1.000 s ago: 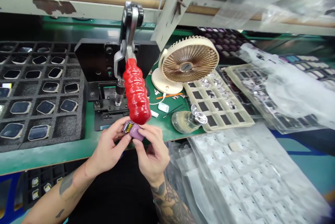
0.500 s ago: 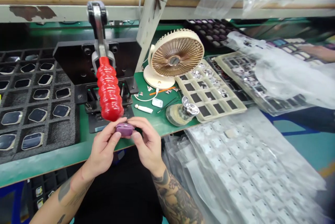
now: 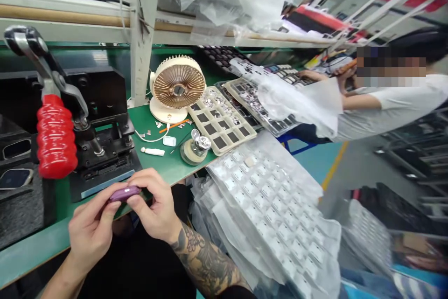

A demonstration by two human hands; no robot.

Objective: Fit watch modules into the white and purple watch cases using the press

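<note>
Between both hands I hold a small purple watch case [image 3: 124, 193], seen edge-on at the front edge of the green bench. My left hand [image 3: 91, 224] pinches its left end with thumb and fingers. My right hand [image 3: 156, 205] grips the right end the same way. Just behind the hands stands a black press [image 3: 105, 149], its red ribbed handle [image 3: 56, 135] raised at the left. The fingers cover both ends of the case.
A cream fan [image 3: 179, 89] stands behind a glass bottle with a metal top [image 3: 195, 149]. Right of these lie a compartment tray [image 3: 252, 132] and a plastic-wrapped sheet of white parts [image 3: 273, 205]. A foam tray [image 3: 24, 210] holds watches at left. A co-worker [image 3: 402, 103] sits at far right.
My view has swung right, so the press and hands appear further left and the co-worker has come into sight. The purple case is tilted more edge-on, still in both hands.
</note>
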